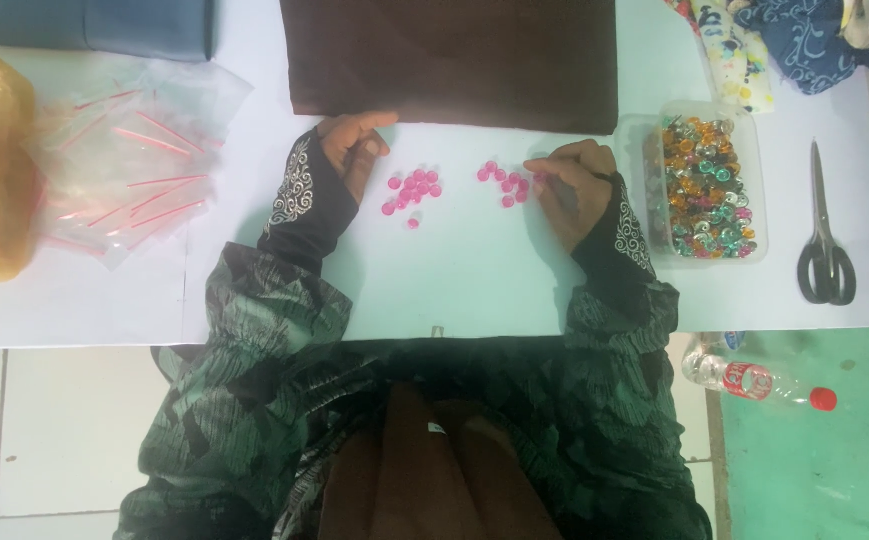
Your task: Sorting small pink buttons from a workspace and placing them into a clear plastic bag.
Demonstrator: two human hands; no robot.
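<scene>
White paper sheet [474, 270] covers the floor-level worktop. Nearest, two small clusters of round pink plastic beads lie apart: left cluster [412, 192], right cluster [504, 182]. Left hand [352, 150] rests loosely curled, holding nothing, beside its cluster. Right hand [572, 185] touches its cluster, fingertips together. Sorting looks underway. Beyond lies dark brown folded cloth [454, 60].

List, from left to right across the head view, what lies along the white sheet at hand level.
Clear zip bags → left hand → left pink bead cluster → right pink bead cluster → right hand → tub of mixed beads → scissors.
</scene>
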